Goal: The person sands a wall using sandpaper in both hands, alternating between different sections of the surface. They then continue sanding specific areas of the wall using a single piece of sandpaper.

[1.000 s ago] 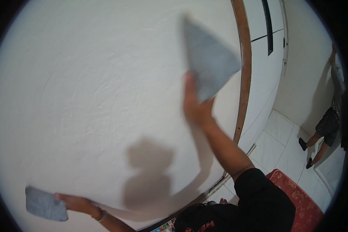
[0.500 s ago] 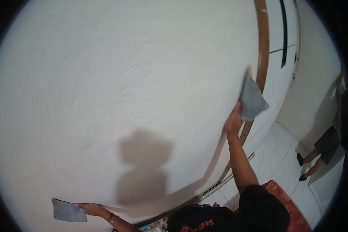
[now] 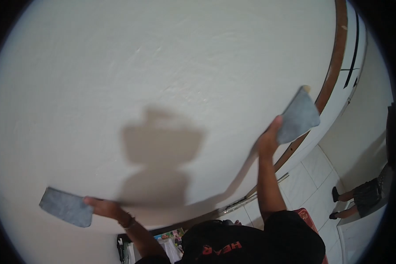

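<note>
Pale wall (image 3: 88, 110) fills most of the view, with small bumps and shiny marks near its middle and a big dark shadow (image 3: 163, 141) on it. A brown wood strip (image 3: 335, 57) runs down the right side, and past it is a white panel (image 3: 350, 44). Both arms reach out toward the wall, and each hand has one flat grey thing. The left hand (image 3: 104, 208), low on the left, pinches the left grey piece (image 3: 68, 207) at its right end, with the thumb in front. The right hand (image 3: 269, 138) is higher, on the right, and pinches the right grey piece (image 3: 298, 116) by its lower left edge. That piece looks partly in front of the wood strip, and a pale yellow bit (image 3: 307, 89) shows at its top. I cannot tell if either piece touches the wall, and the other fingers are mostly hidden. It looks like a moment of holding both pieces up; keeping them up calls for a firm thumb on each. Near the body are a black shirt (image 3: 290, 237), some papers (image 3: 169, 248) and a red seat (image 3: 307, 216). Far right, another person's legs (image 3: 347, 195) show above the white tile floor (image 3: 295, 185).
</note>
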Demonstrator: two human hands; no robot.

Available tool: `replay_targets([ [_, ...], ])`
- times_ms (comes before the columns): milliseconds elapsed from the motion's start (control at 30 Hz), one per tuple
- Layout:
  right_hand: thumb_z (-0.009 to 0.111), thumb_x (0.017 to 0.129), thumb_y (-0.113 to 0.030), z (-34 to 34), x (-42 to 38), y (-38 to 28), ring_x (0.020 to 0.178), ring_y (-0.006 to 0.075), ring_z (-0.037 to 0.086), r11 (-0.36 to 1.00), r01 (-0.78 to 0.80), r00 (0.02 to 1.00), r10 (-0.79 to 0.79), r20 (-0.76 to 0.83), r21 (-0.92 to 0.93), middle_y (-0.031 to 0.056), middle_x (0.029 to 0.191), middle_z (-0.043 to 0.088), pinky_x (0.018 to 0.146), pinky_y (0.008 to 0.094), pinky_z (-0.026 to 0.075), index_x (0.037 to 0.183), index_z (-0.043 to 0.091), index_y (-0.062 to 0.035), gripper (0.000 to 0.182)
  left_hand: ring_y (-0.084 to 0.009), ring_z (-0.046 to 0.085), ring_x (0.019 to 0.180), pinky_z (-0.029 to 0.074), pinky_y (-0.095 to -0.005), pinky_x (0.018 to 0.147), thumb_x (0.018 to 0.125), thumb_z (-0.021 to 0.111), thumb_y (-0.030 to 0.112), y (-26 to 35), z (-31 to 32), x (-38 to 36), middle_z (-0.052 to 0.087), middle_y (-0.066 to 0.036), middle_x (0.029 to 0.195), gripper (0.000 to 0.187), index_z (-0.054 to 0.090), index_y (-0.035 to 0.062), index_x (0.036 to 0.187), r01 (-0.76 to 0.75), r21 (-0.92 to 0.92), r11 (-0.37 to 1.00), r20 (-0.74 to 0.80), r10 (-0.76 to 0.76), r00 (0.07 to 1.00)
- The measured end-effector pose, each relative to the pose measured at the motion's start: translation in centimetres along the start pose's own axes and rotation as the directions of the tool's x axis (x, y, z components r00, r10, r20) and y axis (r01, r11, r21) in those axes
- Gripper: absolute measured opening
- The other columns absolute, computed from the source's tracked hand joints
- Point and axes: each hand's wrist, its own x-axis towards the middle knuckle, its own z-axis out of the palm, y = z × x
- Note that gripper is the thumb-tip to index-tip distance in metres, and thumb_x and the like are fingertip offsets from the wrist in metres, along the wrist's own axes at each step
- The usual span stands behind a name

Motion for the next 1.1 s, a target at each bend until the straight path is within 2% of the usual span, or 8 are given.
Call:
replay_targets([
  [200, 0.033, 0.094, -0.032, 0.7, -8.5, -1.2, 0.133, 0.0423, 0.011, 0.270, 0.866, 0.473, -0.713, 0.517, -0.420, 0.0293, 0.143, 0.012, 0.106, 0.0532, 0.005, 0.138, 0.021, 0.0000, 0.056, -0.0311, 0.054, 0.094, 0.043, -0.0418, 0.085, 0.095, 0.030, 0.048, -3.4, 1.9, -4.6, 0.056, -0.027, 0.105, 0.067, 0.050, -0.0156, 0.104, -0.640, 0.144, 0.755, -0.133, 0.656, 0.743],
  [333, 0.033, 0.095, -0.035, -2.0, -4.7, 1.5, 0.129, 0.0297, 0.024, 0.852, 0.449, 0.891, -0.405, 0.203, -0.270, 0.0206, 0.139, 0.026, 0.107, 0.0407, 0.016, 0.133, 0.030, 0.0038, 0.054, -0.0325, 0.057, 0.082, 0.046, -0.0422, 0.078, 0.095, 0.025, 0.049, -0.2, -1.7, 2.5, 0.060, -0.025, 0.091, 0.072, 0.053, -0.0172, 0.094, 0.159, -0.099, 0.982, -0.017, -0.162, 0.987],
  [467, 0.032, 0.093, -0.051, 0.0, -3.9, -6.5, 0.125, 0.0245, 0.036, 0.921, -0.383, 0.920, 0.387, -0.054, 0.070, 0.0184, 0.131, 0.043, 0.102, 0.0281, 0.026, 0.129, 0.038, 0.0073, 0.069, -0.0285, 0.055, 0.083, 0.046, -0.0379, 0.076, 0.095, 0.028, 0.048, 1.1, -0.9, 0.9, 0.056, -0.026, 0.101, 0.070, 0.050, -0.0188, 0.099, 0.044, -0.033, 0.998, -0.104, -0.048, 0.993],
  [600, 0.042, 0.089, -0.019, 4.0, -13.5, -6.3, 0.136, 0.0391, 0.005, 0.608, 0.761, 0.644, -0.670, 0.368, -0.226, 0.0278, 0.144, 0.011, 0.105, 0.0557, -0.002, 0.135, 0.032, -0.0030, 0.050, -0.0274, 0.049, 0.107, 0.039, -0.0351, 0.094, 0.096, 0.040, 0.030, -7.3, 1.0, -3.5, 0.049, -0.025, 0.120, 0.050, 0.043, -0.0151, 0.117, -0.446, -0.176, 0.878, -0.102, 0.435, 0.895],
  [733, 0.041, 0.090, -0.020, 2.4, -12.1, -3.9, 0.135, 0.0385, 0.011, 0.438, 0.871, 0.490, -0.744, 0.454, -0.223, 0.0269, 0.144, 0.013, 0.107, 0.0530, 0.002, 0.130, 0.038, -0.0036, 0.044, -0.0264, 0.051, 0.104, 0.041, -0.0366, 0.090, 0.095, 0.041, 0.033, -9.3, -3.1, 2.1, 0.050, -0.026, 0.116, 0.052, 0.044, -0.0155, 0.114, -0.274, 0.031, 0.961, 0.173, 0.265, 0.948],
  [900, 0.028, 0.098, -0.033, 2.3, -6.1, -5.1, 0.118, 0.0239, 0.043, 0.905, -0.324, 0.938, 0.270, 0.217, 0.275, 0.0197, 0.125, 0.044, 0.102, 0.0318, 0.030, 0.122, 0.042, 0.0090, 0.051, -0.0233, 0.049, 0.069, 0.045, -0.0364, 0.067, 0.095, 0.036, 0.044, -1.2, -2.9, 5.8, 0.060, -0.020, 0.082, 0.062, 0.057, -0.0147, 0.089, -0.024, -0.113, 0.993, -0.065, 0.017, 0.998],
  [1033, 0.039, 0.094, -0.016, 6.0, -11.3, -8.5, 0.130, 0.0401, 0.025, 0.430, 0.848, 0.513, -0.813, 0.274, -0.310, 0.0250, 0.138, 0.031, 0.106, 0.0523, 0.013, 0.121, 0.043, 0.0078, 0.037, -0.0259, 0.052, 0.081, 0.045, -0.0388, 0.073, 0.096, 0.038, 0.034, -5.7, -0.6, 1.3, 0.057, -0.022, 0.097, 0.047, 0.050, -0.0105, 0.105, -0.543, 0.049, 0.838, -0.130, 0.545, 0.828],
  [1100, 0.043, 0.092, -0.021, 4.4, -10.0, -6.7, 0.134, 0.0386, 0.014, 0.267, 0.916, 0.387, -0.789, 0.478, -0.300, 0.0257, 0.142, 0.021, 0.105, 0.0568, 0.005, 0.120, 0.048, -0.0009, 0.035, -0.0284, 0.055, 0.087, 0.046, -0.0415, 0.075, 0.096, 0.040, 0.029, -10.0, -0.5, 2.2, 0.057, -0.023, 0.102, 0.041, 0.048, -0.0077, 0.111, -0.605, 0.041, 0.795, -0.067, 0.606, 0.792],
])
